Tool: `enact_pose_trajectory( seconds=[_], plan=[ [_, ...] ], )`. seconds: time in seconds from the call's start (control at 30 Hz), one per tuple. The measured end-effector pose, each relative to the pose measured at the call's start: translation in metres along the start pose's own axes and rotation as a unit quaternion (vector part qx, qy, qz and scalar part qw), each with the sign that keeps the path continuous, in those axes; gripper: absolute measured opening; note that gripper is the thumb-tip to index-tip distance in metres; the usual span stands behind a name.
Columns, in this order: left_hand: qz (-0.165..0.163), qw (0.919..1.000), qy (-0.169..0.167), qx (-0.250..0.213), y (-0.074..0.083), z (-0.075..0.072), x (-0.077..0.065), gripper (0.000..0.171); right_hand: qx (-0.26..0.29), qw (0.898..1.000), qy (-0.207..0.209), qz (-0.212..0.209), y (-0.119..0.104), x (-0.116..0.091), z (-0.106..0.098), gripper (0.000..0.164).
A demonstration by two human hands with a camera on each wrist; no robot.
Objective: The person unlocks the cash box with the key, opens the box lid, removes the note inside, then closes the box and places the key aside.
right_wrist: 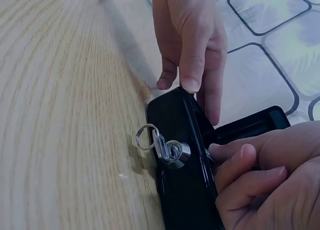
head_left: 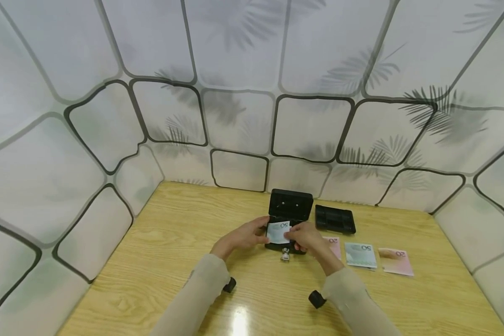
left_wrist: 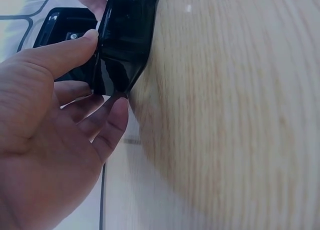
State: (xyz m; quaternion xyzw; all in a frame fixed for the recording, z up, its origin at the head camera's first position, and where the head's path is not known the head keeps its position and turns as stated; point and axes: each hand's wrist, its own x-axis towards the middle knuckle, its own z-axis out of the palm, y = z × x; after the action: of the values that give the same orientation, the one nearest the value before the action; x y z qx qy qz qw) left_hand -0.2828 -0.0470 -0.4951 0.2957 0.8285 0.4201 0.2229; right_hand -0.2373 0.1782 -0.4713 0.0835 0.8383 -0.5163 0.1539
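A small black cash box (head_left: 273,246) stands on the table with its lid (head_left: 291,203) raised at the back. Keys on a ring (right_wrist: 161,144) sit in the lock on its front wall. My left hand (head_left: 248,234) holds the box's left end, thumb on the rim and fingers down the side wall. A bluish 50 banknote (head_left: 278,232) lies over the open box, and my right hand (head_left: 305,235) pinches its right edge. In the right wrist view the right fingers (right_wrist: 250,180) bend at the box's rim, and they hide most of the note.
Behind and right of the box lies a black compartment tray (head_left: 335,219). Right of it are a pink 20 note (head_left: 333,246) partly under the right forearm, a 50 note pile (head_left: 360,255) and another pink 20 note (head_left: 396,262). A patterned curtain (head_left: 239,121) borders the table's back.
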Motion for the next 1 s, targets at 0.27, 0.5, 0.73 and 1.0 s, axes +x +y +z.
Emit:
enact_pose_trajectory(
  seconds=[0.27,0.5,0.73,1.0],
  plan=[
    [0.012,0.9997,0.004,0.021,-0.0003,-0.0018,-0.0004,0.074,0.015,1.0,0.014,-0.02,-0.0021,-0.0025,0.0045,0.021],
    [0.021,0.9996,0.005,0.02,-0.0001,-0.0023,-0.0013,0.075,0.033,0.999,0.021,-0.031,-0.0005,-0.0029,0.0058,0.023],
    [0.018,0.9995,0.006,0.024,0.0005,-0.0004,0.0001,0.077,0.032,0.999,0.018,-0.031,0.0001,-0.0024,0.0056,0.026],
    [0.008,0.9999,0.012,0.009,0.0017,0.0017,0.0006,0.08,0.025,0.999,0.019,-0.034,0.0013,-0.0024,0.0045,0.03]
  ],
)
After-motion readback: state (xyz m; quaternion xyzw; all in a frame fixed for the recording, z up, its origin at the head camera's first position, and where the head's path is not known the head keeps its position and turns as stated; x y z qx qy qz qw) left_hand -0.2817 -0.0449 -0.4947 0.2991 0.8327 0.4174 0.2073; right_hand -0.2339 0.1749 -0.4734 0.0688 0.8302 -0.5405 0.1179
